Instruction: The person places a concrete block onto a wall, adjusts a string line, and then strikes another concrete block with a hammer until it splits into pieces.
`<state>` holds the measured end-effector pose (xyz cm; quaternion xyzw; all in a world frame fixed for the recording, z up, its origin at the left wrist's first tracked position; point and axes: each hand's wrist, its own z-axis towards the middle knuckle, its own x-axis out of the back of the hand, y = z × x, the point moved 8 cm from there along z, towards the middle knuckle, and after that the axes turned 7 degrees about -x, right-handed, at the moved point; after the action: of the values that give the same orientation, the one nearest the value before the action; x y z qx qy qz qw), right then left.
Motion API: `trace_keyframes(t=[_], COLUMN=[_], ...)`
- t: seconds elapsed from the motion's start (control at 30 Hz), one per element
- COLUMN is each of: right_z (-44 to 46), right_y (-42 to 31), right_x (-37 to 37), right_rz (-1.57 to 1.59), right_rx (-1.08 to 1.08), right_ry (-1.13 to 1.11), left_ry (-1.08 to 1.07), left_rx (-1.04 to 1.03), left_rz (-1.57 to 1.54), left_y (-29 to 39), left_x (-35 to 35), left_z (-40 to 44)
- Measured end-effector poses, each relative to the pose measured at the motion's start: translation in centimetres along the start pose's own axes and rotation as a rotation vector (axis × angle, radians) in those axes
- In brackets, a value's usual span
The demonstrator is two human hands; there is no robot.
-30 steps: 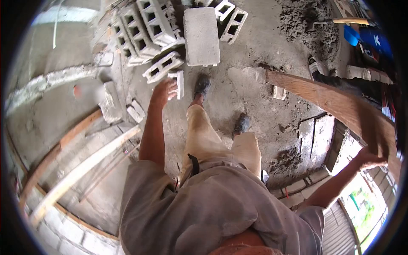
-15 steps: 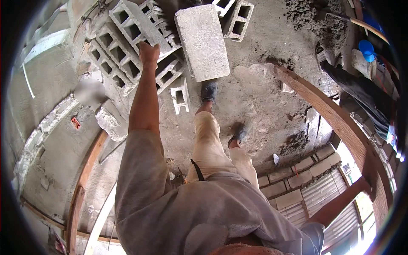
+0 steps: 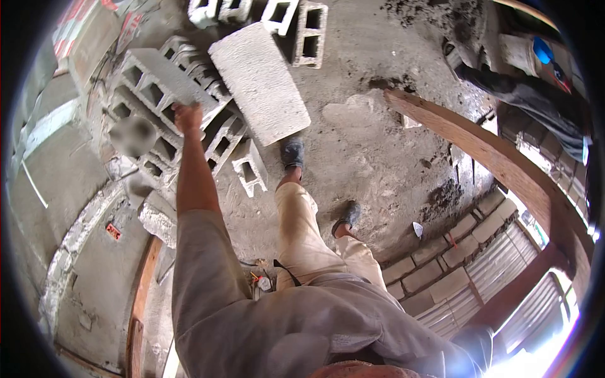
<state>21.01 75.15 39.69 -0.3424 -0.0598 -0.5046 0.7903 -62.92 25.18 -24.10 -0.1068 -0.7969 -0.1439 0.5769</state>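
My left hand [image 3: 188, 120] is closed on the edge of a hollow concrete block [image 3: 157, 85] in a leaning stack at the upper left. Right of that hand, a large block [image 3: 259, 82] lies with its solid face up. A small broken block piece [image 3: 249, 167] rests on the floor near my foot. At the lower right my right hand [image 3: 559, 258] is against a long wooden plank [image 3: 479, 148], its fingers dark and mostly hidden behind the wood.
Another hollow block [image 3: 310, 34] stands at the top. A person's dark-clothed leg [image 3: 529, 94] is at the right, near a blue dipper [image 3: 542, 50]. A low block wall [image 3: 435, 268] runs at the lower right. Wet mortar [image 3: 441, 16] lies on the floor.
My left hand has gone from beside the small block piece to the stacked block and closed on its edge. The view has shifted; my right hand remains at the plank.
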Motion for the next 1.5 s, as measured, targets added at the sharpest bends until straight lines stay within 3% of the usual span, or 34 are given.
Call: trace_keyframes(t=[0.07, 0.17, 0.2, 0.23, 0.27, 0.3, 0.37, 0.43, 0.5, 0.57, 0.6, 0.67, 0.7, 0.77, 0.8, 0.83, 0.87, 0.9, 0.93, 0.97, 1.0, 1.1, 1.17, 1.2, 1.27, 1.3, 1.37, 1.5], right_z=[0.0, -0.1, -0.5, -0.8, -0.9, -1.2, -2.0, -1.0, -0.1, 0.0, -0.8, -3.8, -6.0, -12.9, -18.2, -23.3, -30.3, -34.2, -37.0, -39.1, -39.7, -40.7, -41.6, -42.0, -41.8, -40.6, -39.3, -39.8], right_y=[0.1, 0.3, 0.4, 0.6, 0.2, -0.6, -2.1, -2.6, -3.0, -3.6, -4.0, -3.4, -2.5, -0.3, 1.5, 3.4, 6.7, 8.1, 9.6, 11.6, 13.6, 19.4, 22.9, 25.0, 28.9, 30.5, 33.5, 39.2], right_x=[0.5, 0.5, 0.2, 0.3, 0.7, 1.0, 0.5, 1.8, 3.1, 4.8, 5.3, 4.9, 5.0, 7.1, 8.3, 9.5, 10.3, 13.2, 16.7, 20.1, 23.3, 32.5, 37.7, 40.1, 44.8, 47.1, 50.8, 52.6], right_rz=[-0.004, 0.009, 0.009, 0.015, 0.017, 0.02, 0.049, 0.075, 0.12, 0.165, 0.187, 0.218, 0.234, 0.218, 0.254, 0.284, 0.127, 0.112, 0.009, -0.098, -0.061, -0.051, -0.105, -0.079, -0.012, -0.017, 0.092, -0.029], right_rx=[-0.005, -0.014, -0.023, -0.029, -0.027, -0.018, -0.005, -0.01, -0.018, -0.03, -0.048, -0.093, -0.12, -0.081, -0.093, -0.265, -0.129, -0.203, -0.202, -0.2, -0.242, -0.29, -0.262, -0.38, -0.519, -0.528, -0.891, -0.827], right_ry=[-0.003, -0.018, -0.035, -0.048, -0.048, -0.042, -0.026, 0.017, 0.051, 0.07, 0.063, 0.003, -0.058, -0.194, -0.39, -0.771, -0.954, -1.181, -1.295, -1.405, -1.373, -1.284, -1.279, -1.341, -1.155, -1.129, -1.186, -1.143], left_ry=[-0.115, -0.172, 0.153, -0.145, -0.315, -0.283, -0.596, -0.728, -0.778, -0.571, -0.911, -0.92, -0.598, -0.714, -0.686, -0.758, -0.789, -0.818, -0.792, -0.829, -0.927, -0.921, -0.883, -0.911, -0.958, -0.945, -0.987, -1.052], left_rx=[0.041, -0.122, -0.907, -0.856, -0.987, -1.161, -0.572, -0.303, -0.457, -0.75, -0.739, -0.88, -1.208, -1.28, -1.407, -1.413, -1.541, -1.62, -1.794, -1.839, -1.904, -2.288, -2.41, -2.49, -2.667, -2.689, -2.827, -2.889], left_rz=[-0.132, -0.016, 0.435, 0.442, 0.123, 0.274, 0.119, 0.379, -0.013, 0.271, 0.095, 0.337, 0.444, 0.713, 0.691, 0.715, 0.65, 0.657, 0.616, 0.644, 0.647, 0.633, 0.695, 0.766, 0.81, 0.828, 1.002, 1.288], left_y=[-0.2, -3.2, -2.5, -7.6, -10.1, -8.9, -6.1, 2.1, 8.6, 10.8, 14.3, 16.9, 17.3, 21.9, 23.4, 25.7, 27.2, 28.8, 30.5, 32.3, 33.6, 36.1, 38.6, 39.6, 41.3, 42.6, 44.0, 48.7], left_x=[1.8, 4.8, 6.4, 6.4, 8.1, 13.3, 17.8, 24.5, 27.6, 27.7, 28.1, 27.3, 26.5, 24.7, 24.0, 23.2, 22.0, 21.1, 21.0, 20.8, 20.9, 19.8, 20.6, 20.8, 21.0, 20.7, 19.9, 16.3], left_z=[0.4, 2.9, 2.3, 5.6, 6.9, 4.4, 2.9, -5.0, -15.7, -23.0, -29.7, -37.8, -41.6, -52.4, -56.9, -61.1, -64.8, -68.2, -72.5, -76.8, -81.3, -92.5, -99.1, -102.5, -108.5, -111.1, -115.6, -121.6])
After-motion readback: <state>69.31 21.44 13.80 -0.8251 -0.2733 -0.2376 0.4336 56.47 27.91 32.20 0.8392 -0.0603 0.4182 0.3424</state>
